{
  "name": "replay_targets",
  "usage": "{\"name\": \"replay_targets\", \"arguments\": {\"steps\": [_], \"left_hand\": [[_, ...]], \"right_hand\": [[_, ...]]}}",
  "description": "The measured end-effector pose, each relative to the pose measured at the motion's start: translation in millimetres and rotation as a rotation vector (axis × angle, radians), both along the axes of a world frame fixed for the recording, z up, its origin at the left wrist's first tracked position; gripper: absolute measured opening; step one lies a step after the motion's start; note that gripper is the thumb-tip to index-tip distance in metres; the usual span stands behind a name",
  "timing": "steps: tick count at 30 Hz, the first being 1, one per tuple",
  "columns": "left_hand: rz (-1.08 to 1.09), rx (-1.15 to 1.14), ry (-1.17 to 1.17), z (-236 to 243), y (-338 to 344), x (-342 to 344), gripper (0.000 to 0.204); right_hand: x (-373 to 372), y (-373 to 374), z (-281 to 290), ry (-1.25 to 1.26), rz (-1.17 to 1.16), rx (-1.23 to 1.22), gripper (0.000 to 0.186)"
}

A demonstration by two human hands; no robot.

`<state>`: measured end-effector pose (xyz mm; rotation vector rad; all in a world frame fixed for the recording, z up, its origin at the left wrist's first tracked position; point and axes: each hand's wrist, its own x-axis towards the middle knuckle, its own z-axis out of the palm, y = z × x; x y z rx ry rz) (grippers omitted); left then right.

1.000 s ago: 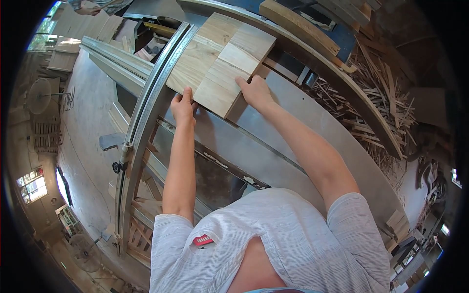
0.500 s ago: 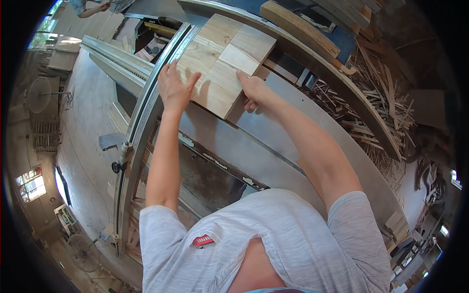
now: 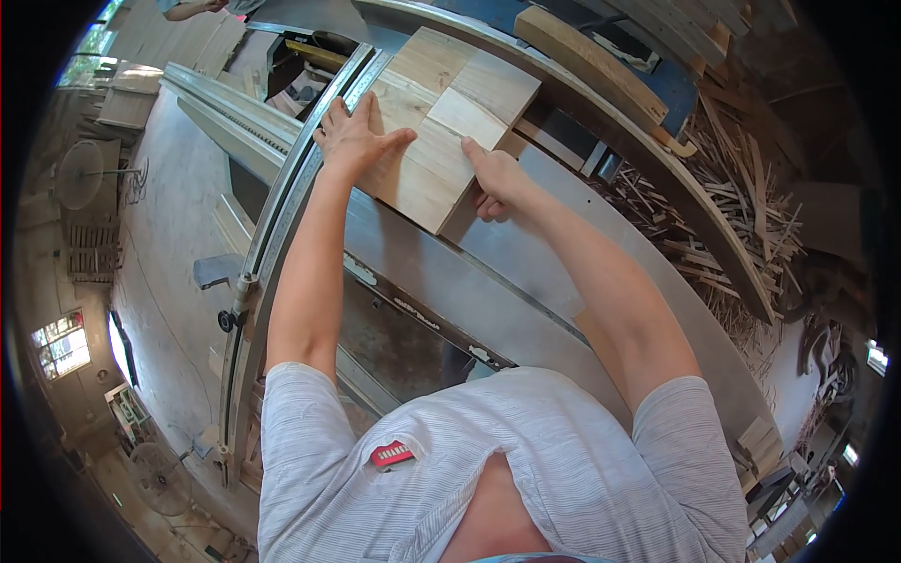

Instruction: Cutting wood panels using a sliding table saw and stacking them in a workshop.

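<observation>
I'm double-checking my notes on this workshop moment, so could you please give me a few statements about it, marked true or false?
1. The left hand has its fingers spread. True.
2. The wooden boards are round. False: they have straight edges and square-looking corners.
3. The right hand is at the right side of the boards. True.
4. The pile of thin wood strips is on the left of the picture. False: it is on the right, beyond the metal table.
5. The person's shirt is black. False: it is light grey with fine stripes.
</observation>
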<state>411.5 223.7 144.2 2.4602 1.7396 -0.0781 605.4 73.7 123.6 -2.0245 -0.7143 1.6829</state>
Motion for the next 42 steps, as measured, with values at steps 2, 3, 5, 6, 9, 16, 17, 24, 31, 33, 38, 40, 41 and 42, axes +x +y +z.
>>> {"name": "replay_targets", "arguments": {"steps": [2,3,5,6,9,16,17,24,31,33,38,40,41,42], "left_hand": [[0.003,-0.007,0.013,0,4,0,0.115],[0.005,-0.019,0.016,0,7,0,0.115],[0.01,-0.028,0.022,0,11,-1,0.115],[0.008,-0.036,0.03,0,14,-2,0.115],[0.006,-0.039,0.045,4,23,-5,0.116],[0.006,-0.047,0.063,14,49,-11,0.116],[0.008,-0.046,0.065,13,53,-13,0.116],[0.007,-0.048,0.063,13,84,-27,0.115],[-0.005,-0.045,0.062,14,128,-49,0.114],[-0.002,-0.051,0.064,14,141,-55,0.115],[0.011,-0.065,0.07,8,177,-76,0.115],[0.016,-0.047,0.075,2,193,-86,0.115],[0.014,-0.051,0.071,0,201,-90,0.115],[0.016,-0.048,0.07,-1,210,-95,0.114]], "right_hand": [[0,5,-1,0.001,0.002,-0.011,0.091],[0,7,-2,0.0,0.002,-0.021,0.091],[-1,11,-4,0.011,0.004,-0.017,0.091],[-2,13,-4,0.019,0.004,-0.015,0.091],[-5,21,-2,0.014,0.0,-0.01,0.091],[-13,46,-1,0.028,0.005,-0.007,0.091],[-15,49,1,0.028,0.005,-0.006,0.091],[-26,79,5,0.048,0.009,-0.007,0.09],[-48,120,13,0.051,0.005,0.014,0.088],[-55,133,12,0.054,-0.003,0.02,0.086],[-76,167,11,0.056,-0.017,0.016,0.084],[-86,181,7,0.05,-0.021,0.011,0.084],[-91,189,6,0.061,-0.03,0.033,0.086],[-95,198,4,0.072,-0.039,0.054,0.087]]}}
